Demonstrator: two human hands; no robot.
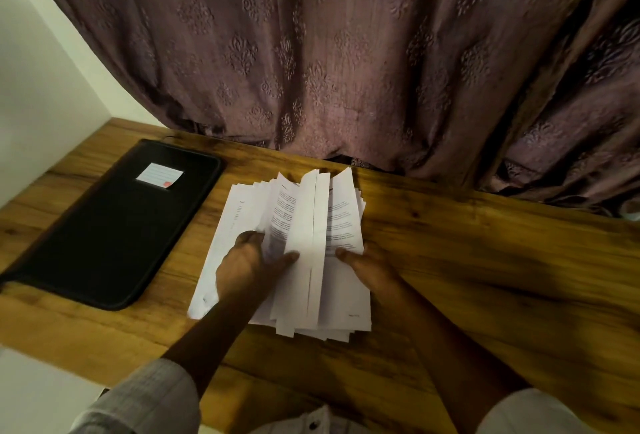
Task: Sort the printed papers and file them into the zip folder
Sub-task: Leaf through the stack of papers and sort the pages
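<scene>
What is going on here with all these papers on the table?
A person is going through a loose stack of printed papers on a wooden table. The left hand and the right hand each hold some sheets, fanned upward. The black zip folder lies flat to the left, apart from the papers, apparently closed.

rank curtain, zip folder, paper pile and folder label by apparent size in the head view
1. curtain
2. zip folder
3. paper pile, only slightly smaller than the folder
4. folder label

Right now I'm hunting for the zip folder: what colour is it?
The zip folder is black, clearest in the head view.
</scene>
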